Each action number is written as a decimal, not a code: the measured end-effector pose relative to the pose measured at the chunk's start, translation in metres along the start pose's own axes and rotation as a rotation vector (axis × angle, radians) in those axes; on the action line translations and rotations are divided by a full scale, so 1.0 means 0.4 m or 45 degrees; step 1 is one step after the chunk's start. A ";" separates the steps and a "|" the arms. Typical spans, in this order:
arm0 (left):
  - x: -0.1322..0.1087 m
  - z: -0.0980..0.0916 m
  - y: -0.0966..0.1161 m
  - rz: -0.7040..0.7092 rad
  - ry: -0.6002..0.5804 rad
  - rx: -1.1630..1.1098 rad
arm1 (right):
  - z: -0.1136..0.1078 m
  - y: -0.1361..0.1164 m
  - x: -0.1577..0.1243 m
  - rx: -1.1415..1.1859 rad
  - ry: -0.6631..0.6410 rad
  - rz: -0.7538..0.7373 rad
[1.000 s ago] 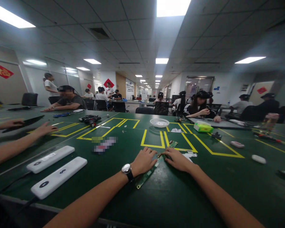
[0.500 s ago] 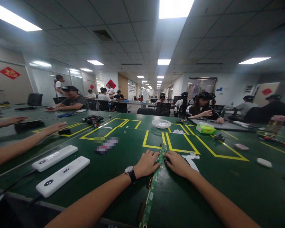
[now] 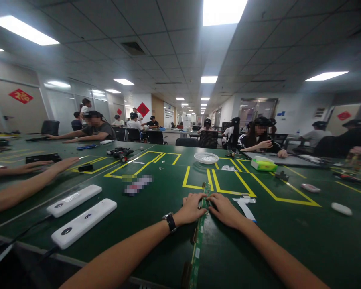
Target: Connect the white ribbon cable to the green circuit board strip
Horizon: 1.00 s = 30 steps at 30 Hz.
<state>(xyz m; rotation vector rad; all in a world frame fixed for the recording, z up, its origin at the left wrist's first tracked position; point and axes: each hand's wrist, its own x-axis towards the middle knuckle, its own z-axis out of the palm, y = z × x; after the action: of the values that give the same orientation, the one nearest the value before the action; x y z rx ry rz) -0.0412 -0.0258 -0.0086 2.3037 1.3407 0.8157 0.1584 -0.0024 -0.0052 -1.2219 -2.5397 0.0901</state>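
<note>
Sitting on the green table are two white bars; the left hand is bending its fingers against a green circuit board; the board is lying between both hands; the right hand is touching its right edge, fingers curled; I cannot tell whether either is pinching; a white strip is lying just beyond.
</note>
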 end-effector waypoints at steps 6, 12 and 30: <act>0.022 0.019 -0.018 -0.127 0.068 -0.650 | 0.004 -0.024 -0.002 0.082 0.009 -0.028; 0.022 0.000 -0.003 -0.301 0.018 -0.953 | 0.000 -0.049 -0.010 0.146 -0.001 -0.067; 0.022 -0.025 -0.001 -0.299 -0.097 -1.148 | -0.002 -0.068 -0.013 0.289 0.001 -0.167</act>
<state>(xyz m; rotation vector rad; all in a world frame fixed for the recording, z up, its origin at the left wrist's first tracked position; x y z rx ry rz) -0.0445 -0.0179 0.0016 1.4300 0.9029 0.9738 0.1414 -0.0237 -0.0007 -0.9676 -2.5191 0.3373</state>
